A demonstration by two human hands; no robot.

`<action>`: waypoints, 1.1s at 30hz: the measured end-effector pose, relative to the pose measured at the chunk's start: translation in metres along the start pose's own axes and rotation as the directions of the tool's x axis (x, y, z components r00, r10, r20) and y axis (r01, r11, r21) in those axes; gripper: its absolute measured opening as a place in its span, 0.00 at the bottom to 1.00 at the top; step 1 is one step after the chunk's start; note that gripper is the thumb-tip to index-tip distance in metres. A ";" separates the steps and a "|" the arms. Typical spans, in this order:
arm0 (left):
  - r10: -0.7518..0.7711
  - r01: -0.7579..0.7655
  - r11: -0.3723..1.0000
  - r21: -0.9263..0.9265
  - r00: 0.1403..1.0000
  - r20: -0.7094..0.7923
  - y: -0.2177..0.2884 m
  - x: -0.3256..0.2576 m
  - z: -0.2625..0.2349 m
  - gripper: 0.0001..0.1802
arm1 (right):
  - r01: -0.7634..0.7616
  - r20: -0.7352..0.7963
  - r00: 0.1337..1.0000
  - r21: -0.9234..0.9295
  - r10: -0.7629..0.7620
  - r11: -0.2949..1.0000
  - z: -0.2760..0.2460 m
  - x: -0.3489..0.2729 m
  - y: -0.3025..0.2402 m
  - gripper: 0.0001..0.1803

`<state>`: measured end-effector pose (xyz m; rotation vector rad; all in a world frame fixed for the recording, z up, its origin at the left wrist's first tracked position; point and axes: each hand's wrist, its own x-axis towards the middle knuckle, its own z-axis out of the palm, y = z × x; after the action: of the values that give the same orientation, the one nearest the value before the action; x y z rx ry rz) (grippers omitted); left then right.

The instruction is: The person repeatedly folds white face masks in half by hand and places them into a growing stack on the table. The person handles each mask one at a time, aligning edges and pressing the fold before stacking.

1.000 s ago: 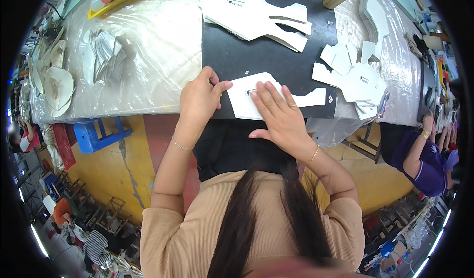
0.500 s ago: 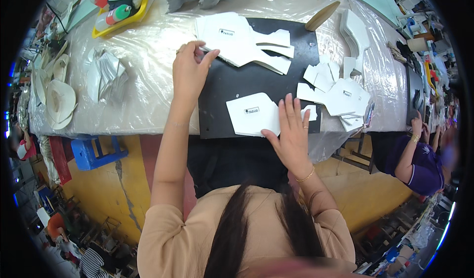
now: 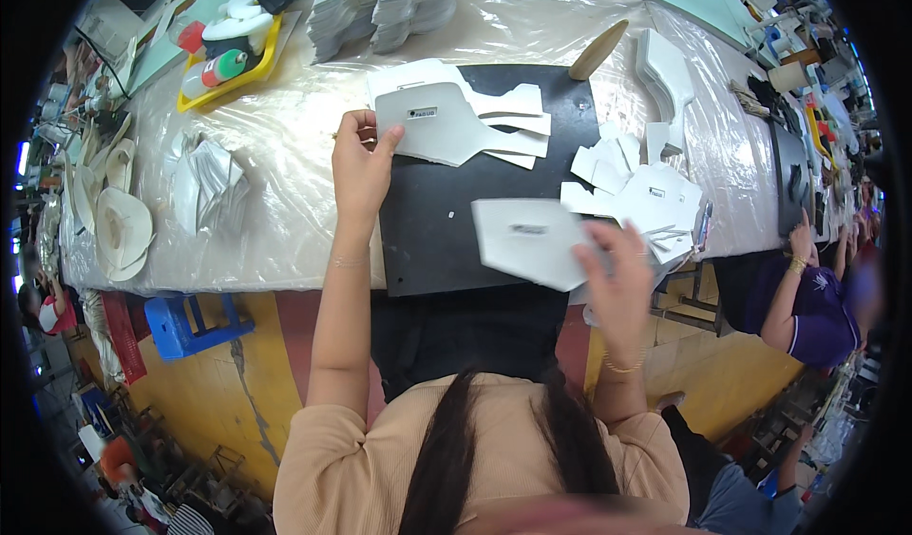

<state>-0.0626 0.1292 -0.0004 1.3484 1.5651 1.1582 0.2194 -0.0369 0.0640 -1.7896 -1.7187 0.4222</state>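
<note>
My left hand (image 3: 363,160) pinches the left edge of a flat white cut piece (image 3: 437,136), broad at one end with a narrow tail and a small printed label. That piece is tilted up over a stack of similar white pieces (image 3: 408,71) on a black board (image 3: 427,236). Blurred by motion, my right hand (image 3: 619,274) grips the right end of another labelled white piece (image 3: 522,245). This second piece is raised over the board's front right part. Just beyond my right hand lies a loose pile of white pieces (image 3: 655,193), partly overlapping.
A pointed wooden tool (image 3: 598,50) stands at the board's far right corner. Stacked white pieces (image 3: 665,84) lie behind the pile. A yellow tray (image 3: 271,55) with bottles, grey-white stacks (image 3: 342,12) and cream pieces (image 3: 123,226) occupy the plastic-covered table (image 3: 285,155). A co-worker (image 3: 817,297) sits at right.
My left hand has tilted up a piece at the stack. My right hand, which lay flat on the other piece, has moved right and now lifts it off the board.
</note>
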 end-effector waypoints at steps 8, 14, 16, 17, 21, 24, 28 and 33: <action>-0.237 0.330 0.785 -0.525 0.942 0.237 0.014 -0.056 -0.017 0.18 | -0.071 -0.286 0.956 -0.454 -0.070 0.888 -0.047 0.039 0.050 0.17; -0.262 0.415 0.680 -0.604 0.908 0.328 0.016 -0.100 -0.013 0.18 | 0.110 -0.020 0.994 0.108 -0.109 0.988 0.026 0.026 -0.006 0.14; -0.261 0.440 0.625 -0.645 0.896 0.359 0.020 -0.109 -0.011 0.19 | 0.272 0.020 0.959 0.230 -0.284 0.934 0.053 0.025 -0.031 0.13; -0.212 0.432 0.609 -0.665 0.897 0.388 0.023 -0.113 -0.011 0.20 | 0.291 0.013 0.952 0.280 -0.307 0.915 0.063 0.025 -0.040 0.13; -0.177 0.380 0.685 -0.622 0.914 0.365 0.036 -0.128 -0.008 0.18 | 0.344 -0.048 0.936 0.322 -0.348 0.882 0.073 0.034 -0.058 0.12; -0.098 0.311 0.716 -0.624 0.931 0.351 0.041 -0.130 -0.006 0.16 | 0.362 -0.088 0.932 0.309 -0.353 0.879 0.069 0.037 -0.060 0.11; -0.057 0.265 0.740 -0.618 0.940 0.336 0.041 -0.127 0.000 0.11 | 0.348 -0.135 0.937 0.357 -0.321 0.867 0.069 0.035 -0.059 0.11; -0.043 0.204 0.836 -0.510 0.950 0.308 0.042 -0.125 -0.001 0.09 | 0.388 -0.127 0.921 0.305 -0.367 0.869 0.075 0.033 -0.057 0.12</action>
<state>-0.0311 0.0073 0.0382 0.9639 0.9967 1.1477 0.1326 0.0092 0.0485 -1.1846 -1.7812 0.4406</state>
